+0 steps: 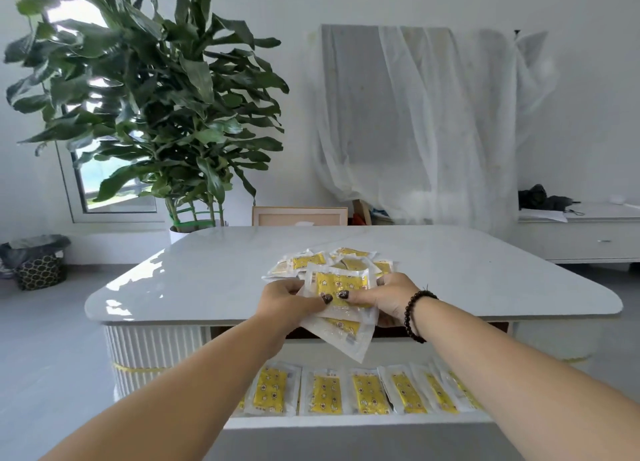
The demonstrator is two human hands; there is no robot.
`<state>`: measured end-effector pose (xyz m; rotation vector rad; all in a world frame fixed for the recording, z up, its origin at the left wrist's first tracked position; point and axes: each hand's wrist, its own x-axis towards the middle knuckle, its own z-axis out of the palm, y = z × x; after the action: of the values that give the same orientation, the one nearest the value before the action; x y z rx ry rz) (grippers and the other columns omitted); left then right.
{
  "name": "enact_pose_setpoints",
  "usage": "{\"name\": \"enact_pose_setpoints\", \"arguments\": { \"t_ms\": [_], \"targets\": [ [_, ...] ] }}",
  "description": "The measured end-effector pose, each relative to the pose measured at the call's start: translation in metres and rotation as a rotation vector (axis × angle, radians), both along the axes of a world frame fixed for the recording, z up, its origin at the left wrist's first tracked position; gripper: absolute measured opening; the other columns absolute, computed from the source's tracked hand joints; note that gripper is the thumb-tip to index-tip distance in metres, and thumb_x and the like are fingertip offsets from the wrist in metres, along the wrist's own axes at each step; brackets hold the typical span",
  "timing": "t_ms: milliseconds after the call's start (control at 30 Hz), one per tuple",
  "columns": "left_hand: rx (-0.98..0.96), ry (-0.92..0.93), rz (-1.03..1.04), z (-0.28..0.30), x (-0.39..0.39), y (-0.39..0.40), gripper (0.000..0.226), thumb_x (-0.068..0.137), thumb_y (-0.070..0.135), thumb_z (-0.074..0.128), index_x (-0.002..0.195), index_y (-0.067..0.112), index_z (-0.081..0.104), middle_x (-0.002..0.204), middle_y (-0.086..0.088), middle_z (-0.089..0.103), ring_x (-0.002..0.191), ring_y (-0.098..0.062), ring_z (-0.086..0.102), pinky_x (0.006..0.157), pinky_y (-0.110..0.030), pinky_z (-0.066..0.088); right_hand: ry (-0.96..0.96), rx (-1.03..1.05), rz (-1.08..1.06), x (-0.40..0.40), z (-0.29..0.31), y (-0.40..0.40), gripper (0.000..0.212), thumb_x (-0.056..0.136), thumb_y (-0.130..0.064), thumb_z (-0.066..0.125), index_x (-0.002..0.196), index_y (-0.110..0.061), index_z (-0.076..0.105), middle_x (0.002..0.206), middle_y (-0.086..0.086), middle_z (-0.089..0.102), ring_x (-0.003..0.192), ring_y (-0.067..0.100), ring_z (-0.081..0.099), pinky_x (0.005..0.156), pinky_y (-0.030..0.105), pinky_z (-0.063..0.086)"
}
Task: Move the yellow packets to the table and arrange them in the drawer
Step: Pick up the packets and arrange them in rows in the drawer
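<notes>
Left hand (289, 299) and right hand (379, 299) jointly pinch a fanned bundle of thin yellow plastic-wrapped packets (341, 287) above the white counter (207, 273), near a loose pile; others line the open drawer (346, 420) below. Light, limp, likely slippery: best gripped at the edges.

- I am holding yellow packets (341, 287) in clear wrap, printed with small white stars and dark dots.
- My fingers (327, 298) are showing dark polish with pale flecks.
- A black bead bracelet (415, 313) is circling my right wrist.
- The counter (214, 273) is gleaming glossy white, its base (149, 346) ribbed white with a yellow band.
- The drawer (346, 420) is showing white, lined with a row of yellow packets (327, 393).
- The plant (152, 90) is showing dark green leaves.
- The bin (40, 268) is wearing a black-and-gold honeycomb pattern.
</notes>
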<state>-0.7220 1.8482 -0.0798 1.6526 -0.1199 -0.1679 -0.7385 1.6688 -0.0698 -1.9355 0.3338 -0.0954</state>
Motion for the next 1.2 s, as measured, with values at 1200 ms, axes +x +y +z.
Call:
{"name": "enact_pose_setpoints", "arguments": {
  "t_ms": [1200],
  "targets": [
    [0.301,-0.091,-0.217,0.01,0.003,0.032,0.043,0.066,-0.004,0.082,0.101,0.015,0.069,0.103,-0.015,0.072,0.091,-0.03,0.072,0.086,-0.043,0.058,-0.293,-0.067,0.004,-0.028,-0.03,0.021,0.014,0.071,-0.009,0.081,0.076,-0.007,0.069,0.077,0.013,0.071,0.066,0.021,0.065,0.062,0.028,0.056]
  ]
}}
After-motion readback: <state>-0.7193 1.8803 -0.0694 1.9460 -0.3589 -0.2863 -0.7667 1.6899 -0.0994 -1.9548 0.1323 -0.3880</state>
